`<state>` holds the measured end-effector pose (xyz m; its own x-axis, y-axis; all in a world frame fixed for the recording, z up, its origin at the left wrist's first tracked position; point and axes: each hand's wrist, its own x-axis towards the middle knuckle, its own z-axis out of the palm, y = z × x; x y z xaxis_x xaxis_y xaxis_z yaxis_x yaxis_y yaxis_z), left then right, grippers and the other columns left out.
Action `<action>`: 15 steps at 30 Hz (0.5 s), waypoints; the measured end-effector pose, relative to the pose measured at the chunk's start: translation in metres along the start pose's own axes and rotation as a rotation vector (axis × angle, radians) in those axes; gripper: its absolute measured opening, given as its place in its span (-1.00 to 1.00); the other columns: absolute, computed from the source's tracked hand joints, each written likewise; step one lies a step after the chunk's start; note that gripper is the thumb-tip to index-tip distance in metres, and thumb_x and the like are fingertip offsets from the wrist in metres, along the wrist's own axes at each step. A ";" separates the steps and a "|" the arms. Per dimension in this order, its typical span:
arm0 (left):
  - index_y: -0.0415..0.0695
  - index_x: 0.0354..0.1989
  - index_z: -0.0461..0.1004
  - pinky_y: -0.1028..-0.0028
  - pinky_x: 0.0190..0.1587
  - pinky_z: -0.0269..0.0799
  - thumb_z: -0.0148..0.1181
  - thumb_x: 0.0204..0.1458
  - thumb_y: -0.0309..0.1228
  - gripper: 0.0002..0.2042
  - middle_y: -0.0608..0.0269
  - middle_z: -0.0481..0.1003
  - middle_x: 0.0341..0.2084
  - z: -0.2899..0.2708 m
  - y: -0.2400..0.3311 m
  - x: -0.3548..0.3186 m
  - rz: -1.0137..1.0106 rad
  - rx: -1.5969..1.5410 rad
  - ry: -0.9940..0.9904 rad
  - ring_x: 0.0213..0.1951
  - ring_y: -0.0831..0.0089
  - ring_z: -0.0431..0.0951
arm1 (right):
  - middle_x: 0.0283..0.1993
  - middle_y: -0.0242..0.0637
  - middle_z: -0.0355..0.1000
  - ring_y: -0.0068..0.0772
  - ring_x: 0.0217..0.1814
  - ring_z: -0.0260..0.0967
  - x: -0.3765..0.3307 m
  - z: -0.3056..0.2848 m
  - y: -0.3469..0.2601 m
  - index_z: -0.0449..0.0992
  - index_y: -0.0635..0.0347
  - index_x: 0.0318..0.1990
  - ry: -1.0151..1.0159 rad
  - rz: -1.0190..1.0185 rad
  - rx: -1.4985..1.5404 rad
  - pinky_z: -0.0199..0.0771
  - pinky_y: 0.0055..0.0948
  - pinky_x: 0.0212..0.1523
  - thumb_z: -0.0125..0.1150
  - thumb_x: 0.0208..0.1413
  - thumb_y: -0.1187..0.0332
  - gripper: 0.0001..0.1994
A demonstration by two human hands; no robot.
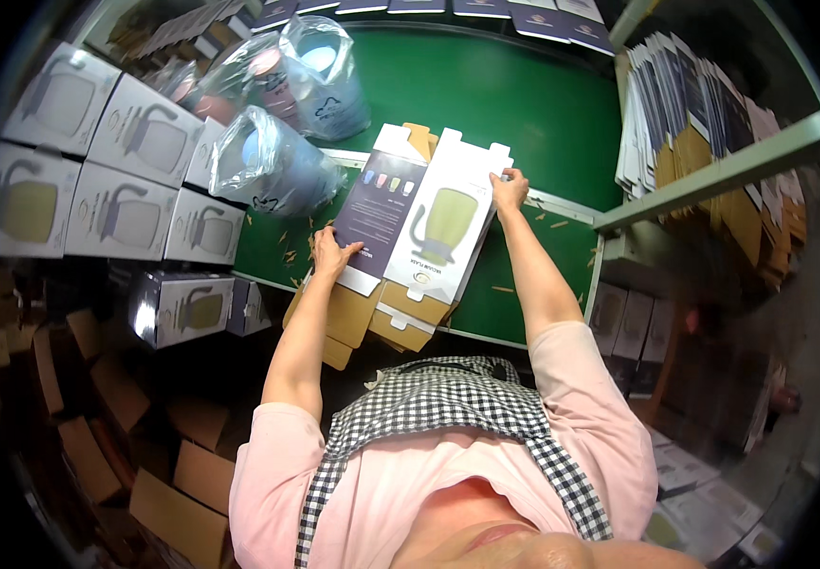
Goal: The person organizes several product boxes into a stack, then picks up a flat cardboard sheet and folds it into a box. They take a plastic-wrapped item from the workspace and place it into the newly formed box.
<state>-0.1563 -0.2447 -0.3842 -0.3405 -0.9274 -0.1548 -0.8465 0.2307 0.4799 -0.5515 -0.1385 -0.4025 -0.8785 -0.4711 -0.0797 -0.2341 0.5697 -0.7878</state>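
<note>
A flat, unfolded carton point(447, 190) lies in front of me, with a white panel showing a green jug and a dark purple panel beside it. Its flaps stick out at both ends. My left hand point(331, 252) grips the dark panel's left edge, thumb on top. At the upper right edge of the white panel, my right hand point(510, 188) pinches the board between thumb and fingers. More brown cardboard blanks point(342, 321) show beneath it, overhanging the near edge of the green table point(486, 81).
Plastic-bagged jugs point(277, 171) stand left of the carton. Printed boxes point(135, 218) are stacked at the far left. Flat cartons point(675, 123) fill a rack on the right, behind a metal rail point(713, 171). Open brown cartons point(178, 503) sit at lower left. Brown scraps litter the table.
</note>
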 end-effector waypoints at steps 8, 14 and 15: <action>-0.28 0.14 0.37 0.36 0.13 0.35 0.55 -0.26 -0.16 -0.23 -0.04 0.45 0.06 -0.109 0.111 -0.028 0.189 -0.579 -0.002 0.10 0.28 0.44 | -0.37 -0.53 0.37 -0.75 -0.41 0.26 -0.006 -0.151 -0.100 0.39 0.11 -0.18 -0.447 -0.062 1.338 0.26 -0.76 -0.41 0.14 0.22 0.52 -0.90; -0.28 -0.18 0.59 0.49 -0.23 0.53 0.33 0.00 -0.56 -0.80 0.22 0.64 -0.29 -0.112 0.223 -0.104 0.640 -0.760 -0.074 -0.31 0.62 0.57 | -0.08 -0.33 0.45 -0.56 -0.10 0.41 0.043 -0.300 -0.162 0.33 -0.01 0.18 -0.366 -0.453 1.108 0.45 -0.53 -0.33 -0.04 0.33 0.08 -0.63; -0.28 -0.13 0.57 0.49 -0.24 0.53 0.30 -0.01 -0.57 -0.76 0.14 0.64 -0.30 -0.098 0.237 -0.116 0.742 -0.642 0.043 -0.35 0.48 0.62 | -0.04 -0.27 0.47 -0.50 -0.05 0.46 0.052 -0.316 -0.163 0.30 -0.02 0.26 -0.458 -0.420 1.115 0.49 -0.49 -0.32 -0.02 0.32 0.01 -0.54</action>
<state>-0.2776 -0.1114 -0.1681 -0.6698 -0.6249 0.4011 -0.0362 0.5670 0.8229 -0.6912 -0.0432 -0.0846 -0.5468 -0.7920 0.2715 0.2127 -0.4450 -0.8699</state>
